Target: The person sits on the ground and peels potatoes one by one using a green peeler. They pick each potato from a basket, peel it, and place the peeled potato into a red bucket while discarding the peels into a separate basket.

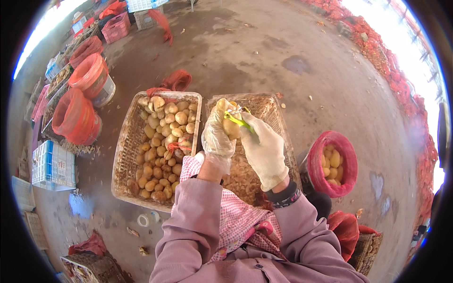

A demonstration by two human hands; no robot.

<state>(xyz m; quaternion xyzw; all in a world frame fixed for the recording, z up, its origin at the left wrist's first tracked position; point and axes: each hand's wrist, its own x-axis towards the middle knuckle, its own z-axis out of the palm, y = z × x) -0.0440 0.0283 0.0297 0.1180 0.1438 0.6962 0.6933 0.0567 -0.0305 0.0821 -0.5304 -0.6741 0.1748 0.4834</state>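
Note:
A potato (231,128) sits in my left hand (216,131), which wears a clear plastic glove. My right hand (264,150), in a white knit glove, grips a yellow-green peeler (239,121) whose metal head lies against the potato's upper part. Both hands are above a worn plastic crate (269,106) with peelings (240,175) on its bottom. To the left stands a second crate (122,152) full of unpeeled potatoes (155,152), with a bit of red netting among them. Part of the potato is hidden by my fingers.
At right, a bucket lined with pink mesh (348,141) holds peeled potatoes (332,162). Red-lined buckets (90,76) and a blue-white crate (53,166) stand at left. Red net bags (385,67) pile along the right side. Wet patches (296,64) mark the concrete floor.

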